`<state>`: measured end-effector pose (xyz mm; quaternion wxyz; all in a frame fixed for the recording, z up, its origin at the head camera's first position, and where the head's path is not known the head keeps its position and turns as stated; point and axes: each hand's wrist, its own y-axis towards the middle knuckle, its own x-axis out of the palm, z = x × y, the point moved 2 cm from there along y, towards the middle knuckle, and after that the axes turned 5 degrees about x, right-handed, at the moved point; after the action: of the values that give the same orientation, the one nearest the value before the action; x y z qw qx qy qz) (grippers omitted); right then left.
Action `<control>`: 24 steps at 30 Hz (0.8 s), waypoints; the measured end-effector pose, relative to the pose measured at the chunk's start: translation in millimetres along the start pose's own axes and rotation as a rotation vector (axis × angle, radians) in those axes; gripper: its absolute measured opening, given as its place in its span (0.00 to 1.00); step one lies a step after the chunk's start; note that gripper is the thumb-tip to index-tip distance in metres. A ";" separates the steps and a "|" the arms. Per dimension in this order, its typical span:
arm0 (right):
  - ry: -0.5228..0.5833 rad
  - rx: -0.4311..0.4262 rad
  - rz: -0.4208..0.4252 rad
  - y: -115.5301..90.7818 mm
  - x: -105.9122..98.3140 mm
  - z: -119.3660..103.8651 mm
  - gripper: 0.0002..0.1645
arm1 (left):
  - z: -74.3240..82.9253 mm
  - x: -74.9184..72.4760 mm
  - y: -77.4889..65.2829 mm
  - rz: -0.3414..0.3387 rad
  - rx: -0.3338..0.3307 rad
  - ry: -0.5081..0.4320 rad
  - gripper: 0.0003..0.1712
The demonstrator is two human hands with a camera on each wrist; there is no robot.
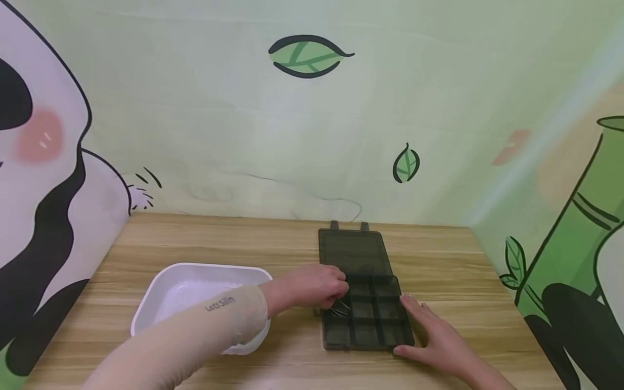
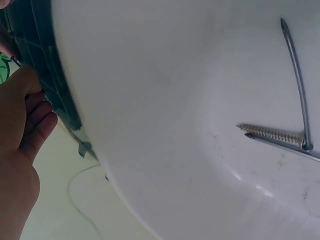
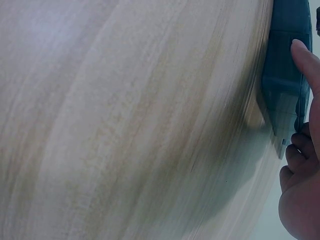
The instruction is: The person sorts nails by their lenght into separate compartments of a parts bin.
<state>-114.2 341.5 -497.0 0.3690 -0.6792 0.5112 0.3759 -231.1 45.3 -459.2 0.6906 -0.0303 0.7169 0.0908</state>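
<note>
My left hand reaches across the white basin and is over the left column of a dark, see-through compartment box. Its curled fingers pinch thin metal nails, whose shafts stick out below the fingers into a compartment. The left wrist view shows one dark shaft at the thumb. My right hand rests against the box's right side, thumb at the front corner and a straight forefinger farther back along the edge. The box's lid lies folded back, flat behind the compartments.
Inside the basin lie a long nail, a threaded screw and another nail partly under them. A wooden table carries the box and basin. Behind it hangs a cloth backdrop printed with leaves and a panda.
</note>
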 end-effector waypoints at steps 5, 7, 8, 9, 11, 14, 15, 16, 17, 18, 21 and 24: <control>0.003 -0.011 0.003 -0.3 -0.4 -0.2 0.66 | 0.5 5.2 1.0 -0.015 -0.015 -0.001 0.10; 0.006 -0.004 0.003 -0.1 -0.3 0.1 0.66 | 0.1 6.2 1.1 -0.018 -0.023 -0.012 0.10; 0.005 -0.003 0.002 -0.1 -0.5 0.1 0.66 | -0.2 6.4 1.0 -0.019 -0.028 -0.019 0.09; 0.003 -0.001 0.001 -0.1 -0.5 0.1 0.66 | -0.8 6.4 0.9 -0.018 -0.030 -0.026 0.08; 0.002 -0.003 0.001 0.2 -0.4 -0.3 0.66 | -2.7 5.7 -0.3 -0.014 -0.037 -0.032 0.07; -0.004 -0.014 0.008 0.7 -0.4 -0.7 0.66 | -6.8 3.1 -3.0 0.005 -0.037 -0.029 0.06; -0.006 -0.016 0.011 0.8 -0.3 -0.7 0.66 | -8.4 1.8 -4.2 0.017 -0.034 -0.027 0.06; -0.008 -0.018 0.015 0.9 -0.2 -0.6 0.66 | -9.8 0.0 -5.6 0.026 -0.034 -0.026 0.06; -0.010 -0.021 0.019 1.0 -0.1 -0.6 0.66 | -10.8 -2.6 -7.2 0.031 -0.031 -0.029 0.06; -0.011 -0.022 0.020 1.1 0.0 -0.5 0.66 | -11.7 -5.6 -8.6 0.036 -0.035 -0.032 0.06; -0.013 -0.021 0.017 0.9 0.3 -0.2 0.66 | -13.0 -17.0 -14.9 0.041 -0.056 -0.052 0.07; -0.010 -0.015 0.009 0.5 0.5 0.0 0.66 | -15.4 -26.6 -21.7 0.030 -0.083 -0.056 0.08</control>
<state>-114.6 341.1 -497.5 0.3648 -0.6775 0.5098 0.3847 -241.4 19.2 -434.2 0.7070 -0.0453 0.6933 0.1317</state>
